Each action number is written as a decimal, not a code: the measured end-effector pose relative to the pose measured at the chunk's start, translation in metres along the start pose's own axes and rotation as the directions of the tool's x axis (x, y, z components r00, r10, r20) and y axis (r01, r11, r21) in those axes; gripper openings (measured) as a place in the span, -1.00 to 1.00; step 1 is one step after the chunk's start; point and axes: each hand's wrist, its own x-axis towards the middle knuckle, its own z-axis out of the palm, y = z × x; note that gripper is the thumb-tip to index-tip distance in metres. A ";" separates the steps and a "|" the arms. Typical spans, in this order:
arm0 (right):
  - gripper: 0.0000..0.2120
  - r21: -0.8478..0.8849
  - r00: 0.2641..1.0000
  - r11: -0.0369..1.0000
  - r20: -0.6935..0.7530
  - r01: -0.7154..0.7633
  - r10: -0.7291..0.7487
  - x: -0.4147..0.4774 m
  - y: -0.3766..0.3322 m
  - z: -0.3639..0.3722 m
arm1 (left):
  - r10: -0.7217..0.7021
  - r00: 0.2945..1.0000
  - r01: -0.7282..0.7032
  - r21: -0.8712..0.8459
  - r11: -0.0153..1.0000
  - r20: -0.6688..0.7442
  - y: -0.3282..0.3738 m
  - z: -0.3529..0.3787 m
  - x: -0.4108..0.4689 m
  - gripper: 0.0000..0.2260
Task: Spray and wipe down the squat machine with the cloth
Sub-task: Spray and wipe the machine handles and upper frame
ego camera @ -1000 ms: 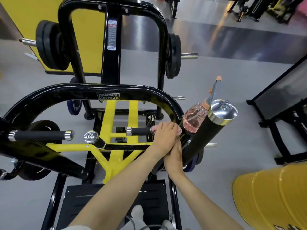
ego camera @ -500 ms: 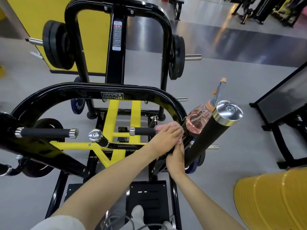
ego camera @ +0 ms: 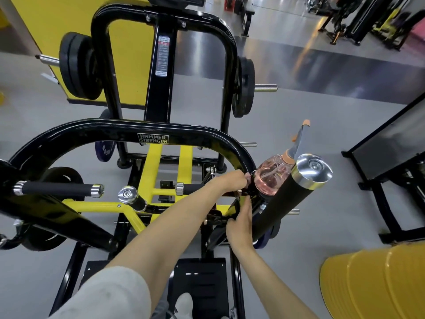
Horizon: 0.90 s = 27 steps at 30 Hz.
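Your left grip [ego camera: 231,180] was curled round the pink cloth [ego camera: 247,178] (only a sliver showed) against the curved black bar of the squat machine [ego camera: 115,130], forearm stretched forward. The spray bottle [ego camera: 271,178] stood just right of it. Your right grip [ego camera: 239,223] lay on the lower frame, perhaps clasping it.
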 end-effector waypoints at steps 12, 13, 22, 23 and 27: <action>-0.21 -0.106 0.990 0.994 0.134 -0.039 0.053 -0.001 0.009 -0.004 | 0.104 0.931 -0.016 0.247 0.969 -0.350 -0.009 0.025 -0.016 -0.76; -0.20 -0.111 0.989 0.993 0.138 -0.045 0.060 -0.001 0.009 -0.004 | 0.198 0.886 -0.092 0.260 0.961 -0.420 -0.015 0.033 -0.022 -0.80; -0.19 -0.063 0.999 0.998 0.050 0.001 0.002 -0.005 0.011 0.004 | 0.770 0.608 -0.481 0.683 0.550 -0.192 -0.067 0.063 -0.040 -0.56; -0.22 -0.064 0.998 0.998 0.061 -0.016 0.019 -0.005 0.012 0.005 | 0.760 0.633 -0.474 0.700 0.534 -0.151 -0.067 0.062 -0.042 -0.56; -0.51 -0.059 0.992 0.993 0.068 -0.103 0.107 -0.008 0.016 0.006 | 0.628 0.771 -0.447 0.612 0.652 -0.106 -0.074 0.076 -0.046 -0.72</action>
